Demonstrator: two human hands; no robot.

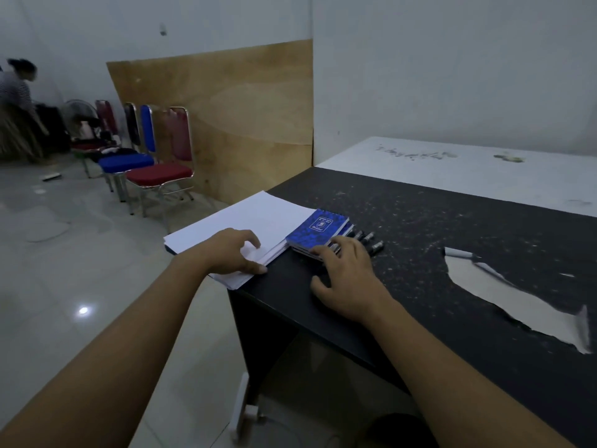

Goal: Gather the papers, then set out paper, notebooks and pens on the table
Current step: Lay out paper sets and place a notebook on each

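While left hand (231, 250) presses paper stack (255, 218) flat (fingers spread) — right hand (347, 273) rests open on notebooks (318, 232).

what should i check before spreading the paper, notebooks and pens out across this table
1. White paper stack gathered in one pile: ok, though it overhangs the table's left edge.
2. Left hand on the stack: ok, fingers rest on its near corner.
3. Small blue spiral notebooks stacked beside the paper: ok.
4. Right hand on the notebooks: ok, fingertips at their near edge.
5. Dark pens right of the notebooks: count cannot tell, partly hidden.
6. Black table top fit for layout: not ok, speckled, torn covering at the right.
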